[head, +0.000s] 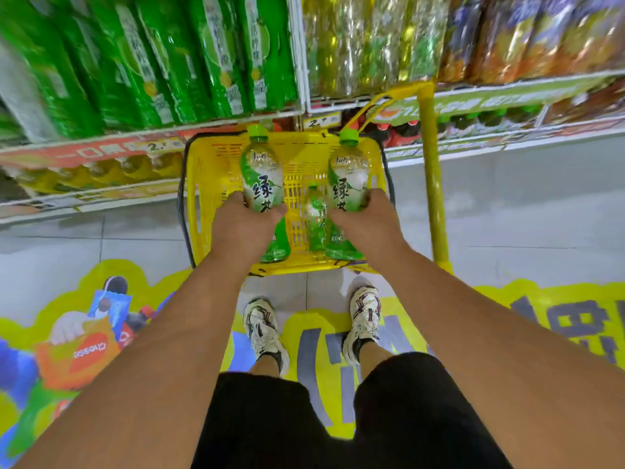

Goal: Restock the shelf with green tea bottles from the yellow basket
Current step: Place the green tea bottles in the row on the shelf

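Got one green tea bottle in each grip right now, left hand wrapped round the middle of the left bottle and right hand round the right bottle, both upright with caps up so I can slot them straight in, I reckon. Just under them sits the yellow basket on the floor with a third bottle standing inside. Past that is the shelf, green packs on top, where these probably go.

Shop, stocked drink shelves, price tags
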Tool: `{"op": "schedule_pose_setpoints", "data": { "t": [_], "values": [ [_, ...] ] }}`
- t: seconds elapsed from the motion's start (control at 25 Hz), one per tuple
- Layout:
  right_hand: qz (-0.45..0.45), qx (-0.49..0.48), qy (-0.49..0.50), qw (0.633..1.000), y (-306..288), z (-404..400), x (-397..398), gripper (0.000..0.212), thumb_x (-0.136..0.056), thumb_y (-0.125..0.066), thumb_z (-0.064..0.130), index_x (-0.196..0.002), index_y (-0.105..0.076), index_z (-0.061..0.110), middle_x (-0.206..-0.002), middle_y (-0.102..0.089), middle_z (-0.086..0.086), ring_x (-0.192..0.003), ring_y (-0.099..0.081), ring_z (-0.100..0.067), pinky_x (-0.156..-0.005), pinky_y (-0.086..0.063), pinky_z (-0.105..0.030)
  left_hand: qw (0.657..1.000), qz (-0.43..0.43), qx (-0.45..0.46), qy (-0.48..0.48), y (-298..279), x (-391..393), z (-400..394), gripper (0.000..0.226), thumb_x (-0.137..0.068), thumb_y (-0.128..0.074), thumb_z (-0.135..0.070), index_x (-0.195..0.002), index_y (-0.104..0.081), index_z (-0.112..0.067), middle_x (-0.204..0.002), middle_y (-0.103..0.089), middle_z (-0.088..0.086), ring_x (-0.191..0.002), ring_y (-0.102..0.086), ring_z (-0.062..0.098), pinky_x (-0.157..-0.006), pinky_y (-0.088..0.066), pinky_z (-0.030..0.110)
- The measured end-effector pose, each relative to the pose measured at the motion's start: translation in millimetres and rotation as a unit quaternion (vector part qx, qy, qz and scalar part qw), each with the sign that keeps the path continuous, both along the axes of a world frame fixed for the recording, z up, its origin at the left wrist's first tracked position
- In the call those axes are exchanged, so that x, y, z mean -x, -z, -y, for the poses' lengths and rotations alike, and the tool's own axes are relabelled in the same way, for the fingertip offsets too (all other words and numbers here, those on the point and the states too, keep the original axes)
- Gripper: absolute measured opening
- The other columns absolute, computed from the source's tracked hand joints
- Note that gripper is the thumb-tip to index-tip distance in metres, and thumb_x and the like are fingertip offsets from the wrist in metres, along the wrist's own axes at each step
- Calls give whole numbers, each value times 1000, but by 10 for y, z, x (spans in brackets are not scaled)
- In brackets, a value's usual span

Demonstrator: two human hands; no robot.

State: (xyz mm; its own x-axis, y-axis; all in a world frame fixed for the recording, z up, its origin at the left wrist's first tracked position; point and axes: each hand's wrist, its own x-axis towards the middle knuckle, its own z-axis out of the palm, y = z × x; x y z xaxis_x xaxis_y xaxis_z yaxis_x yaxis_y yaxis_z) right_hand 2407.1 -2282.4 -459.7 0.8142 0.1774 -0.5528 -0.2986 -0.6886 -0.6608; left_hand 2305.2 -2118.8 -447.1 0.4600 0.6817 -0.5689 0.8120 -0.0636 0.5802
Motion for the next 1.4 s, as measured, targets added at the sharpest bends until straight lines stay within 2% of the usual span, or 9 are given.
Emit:
{"op": "schedule_pose_setpoints", "data": {
  "t": [0.2, 0.32, 0.52, 0.68, 0.88, 1.04, 1.24, 1.32, 1.4],
  "values": [
    [24, -23, 11, 999, -1290, 420, 82, 45, -81, -81, 34, -110, -49, 24, -88, -59, 13, -76, -60, -6, -63, -52, -30, 999, 33, 7, 13, -1315, 170, 242, 37, -88, -76, -43, -110, -59, -19, -83, -55, -18, -61, -51, -4, -46, -36, 17],
    [53, -45, 17, 997, -2021, 552, 90, 40, -80, -80, 36, -108, -56, 18, -89, -67, 2, -80, -68, -19, -74, -59, -44, 996, 85, -22, 15, -2089, 167, 306, 34, -86, -77, -45, -103, -60, -21, -80, -53, -19, -62, -49, -4, -50, -40, 23],
    [112, -101, 6, 988, -3066, 530, 49, 37, -83, -78, 34, -110, -60, 18, -95, -70, -7, -81, -70, -24, -67, -57, -42, 980, 188, -53, 22, -3207, 119, 290, 31, -85, -77, -47, -78, -53, -28, -78, -56, -16, -66, -51, -3, -52, -36, 17],
    [174, -125, -2, 977, -3734, 414, 15, 33, -80, -80, 35, -106, -62, 27, -93, -71, 5, -82, -70, -15, -79, -61, -44, 967, 241, -81, 28, -3917, 166, 100, 28, -86, -77, -43, -77, -53, -32, -77, -60, -11, -62, -56, 3, -45, -40, 15],
    [215, -166, -7, 962, -4553, 201, 20, 35, -82, -79, 43, -109, -59, 32, -93, -67, 14, -77, -65, -5, -59, -50, -25, 953, 282, -109, 33, -4634, 267, -286, 25, -82, -80, -46, -92, -63, -31, -83, -66, -11, -67, -63, 9, -52, -41, 24],
    [232, -226, 0, 946, -5122, -38, 30, 28, -83, -81, 36, -100, -59, 31, -97, -70, 9, -80, -69, -11, -69, -61, -34, 934, 320, -157, 21, -5183, 236, -582, 34, -78, -82, -50, -98, -71, -25, -86, -72, -8, -74, -67, 13, -60, -49, 29],
    [266, -266, -15, 926, -5692, -199, -107, 20, -85, -78, 30, -93, -60, 34, -93, -68, 11, -75, -65, -6, -63, -56, -26, 911, 385, -145, 16, -5773, 152, -638, 22, -82, -81, -43, -91, -65, -32, -86, -69, -11, -76, -66, 10, -58, -49, 26],
    [275, -295, -31, 915, -5869, -236, -192, 31, -81, -81, 35, -108, -65, 32, -101, -72, 7, -80, -70, -7, -65, -58, -30, 902, 403, -154, 11, -5939, 80, -620, 25, -79, -83, -47, -92, -66, -34, -89, -70, -14, -80, -68, 9, -66, -53, 31],
    [282, -320, -53, 903, -5993, -257, -299, 64, -73, -82, 47, -130, -61, 27, -113, -71, 7, -92, -71, -11, -73, -60, -33, 894, 422, -150, 1, -6108, 28, -554, 25, -78, -83, -48, -86, -62, -38, -88, -68, -17, -81, -65, 6, -71, -53, 32]
  ]
}}
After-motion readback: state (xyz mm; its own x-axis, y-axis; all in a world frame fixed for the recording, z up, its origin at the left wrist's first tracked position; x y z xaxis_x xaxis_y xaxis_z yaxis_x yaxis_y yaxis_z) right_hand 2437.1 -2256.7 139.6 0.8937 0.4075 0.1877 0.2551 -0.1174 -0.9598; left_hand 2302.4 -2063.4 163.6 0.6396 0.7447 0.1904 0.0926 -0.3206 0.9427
